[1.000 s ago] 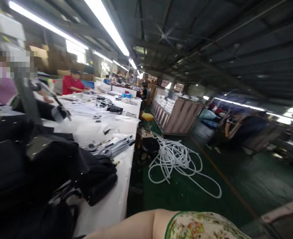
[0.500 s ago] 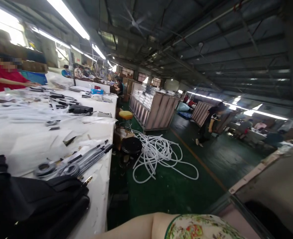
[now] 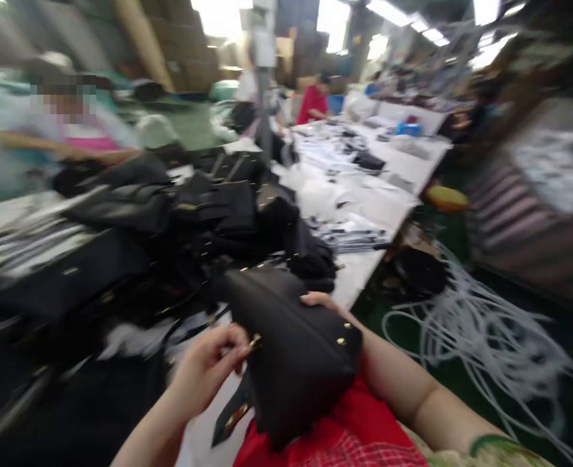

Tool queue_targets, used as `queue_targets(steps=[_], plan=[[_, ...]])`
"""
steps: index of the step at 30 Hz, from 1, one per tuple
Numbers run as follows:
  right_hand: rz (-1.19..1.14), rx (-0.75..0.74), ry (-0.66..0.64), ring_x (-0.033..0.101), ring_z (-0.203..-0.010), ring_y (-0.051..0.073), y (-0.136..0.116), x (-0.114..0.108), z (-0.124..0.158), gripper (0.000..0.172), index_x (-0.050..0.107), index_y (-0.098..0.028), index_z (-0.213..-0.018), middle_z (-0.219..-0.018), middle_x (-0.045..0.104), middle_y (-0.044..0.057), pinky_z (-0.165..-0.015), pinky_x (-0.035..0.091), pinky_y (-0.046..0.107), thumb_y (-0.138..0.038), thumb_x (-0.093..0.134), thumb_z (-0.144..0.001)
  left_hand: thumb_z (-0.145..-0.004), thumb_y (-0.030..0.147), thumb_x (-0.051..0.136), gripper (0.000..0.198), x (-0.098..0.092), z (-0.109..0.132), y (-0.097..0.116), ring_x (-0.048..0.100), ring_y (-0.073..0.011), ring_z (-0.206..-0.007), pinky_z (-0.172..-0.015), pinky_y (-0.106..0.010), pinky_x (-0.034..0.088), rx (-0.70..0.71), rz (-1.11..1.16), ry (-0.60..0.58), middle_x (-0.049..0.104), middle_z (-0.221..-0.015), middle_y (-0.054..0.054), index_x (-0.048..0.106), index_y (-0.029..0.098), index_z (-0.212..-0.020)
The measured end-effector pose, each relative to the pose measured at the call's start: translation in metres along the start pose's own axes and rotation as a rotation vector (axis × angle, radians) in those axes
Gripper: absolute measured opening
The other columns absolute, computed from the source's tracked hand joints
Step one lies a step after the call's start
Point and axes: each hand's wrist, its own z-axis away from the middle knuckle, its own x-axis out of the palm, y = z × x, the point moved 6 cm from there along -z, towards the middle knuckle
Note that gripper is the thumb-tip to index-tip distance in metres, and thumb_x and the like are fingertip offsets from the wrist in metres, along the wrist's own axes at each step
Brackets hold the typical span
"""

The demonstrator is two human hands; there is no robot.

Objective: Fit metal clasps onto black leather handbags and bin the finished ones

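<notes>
A black leather-like bag [image 3: 296, 350] with gold studs rests against the red apron [image 3: 335, 434] on my lap. My left hand [image 3: 216, 366] is closed in a pinch at the bag's left side, on a small gold metal fitting [image 3: 255, 342]. Blur hides whether this is a zip pull or a clasp. Around the bag's right side goes my right hand [image 3: 323, 301], gripping it with the fingertips showing on top and the rest hidden behind. A dark flap with gold hardware [image 3: 235, 418] hangs below my left hand.
Black bags [image 3: 218, 214] lie heaped on the white table [image 3: 364, 266] ahead and left. Grey strips [image 3: 354, 239] lie beyond them. White tubing [image 3: 485, 337] is tangled on the floor at right, near a black stool [image 3: 420, 269]. A co-worker [image 3: 72, 130] sits across the table.
The view has swung left, from the aisle and floor to the table. Both hands have come into view, holding the black bag. My right forearm was low in the picture before.
</notes>
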Motion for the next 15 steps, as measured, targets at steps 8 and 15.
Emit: queue_targets(steps=[8, 15], plan=[[0.133, 0.052, 0.087, 0.069, -0.076, 0.026, -0.004, -0.045, -0.048, 0.028, 0.066, -0.016, -0.089, -0.082, 0.073, 0.008, -0.078, 0.054, 0.038, -0.038, 0.061, -0.072, -0.076, 0.036, 0.072, 0.028, -0.052, 0.077, -0.028, 0.045, -0.0048, -0.049, -0.048, -0.018, 0.039, 0.061, 0.493, 0.485, 0.055, -0.067, 0.001, 0.056, 0.013, -0.07], [0.334, 0.033, 0.046, 0.069, -0.074, 0.024, -0.032, -0.014, -0.085, 0.034, 0.066, -0.02, -0.094, -0.085, 0.073, 0.003, -0.072, 0.055, 0.037, -0.032, 0.072, -0.062, -0.072, 0.024, 0.077, 0.023, -0.069, 0.151, -0.066, 0.048, -0.004, -0.057, -0.053, -0.015, 0.041, 0.144, 0.735, 0.812, 0.061, -0.079, -0.002, 0.057, 0.013, -0.072]])
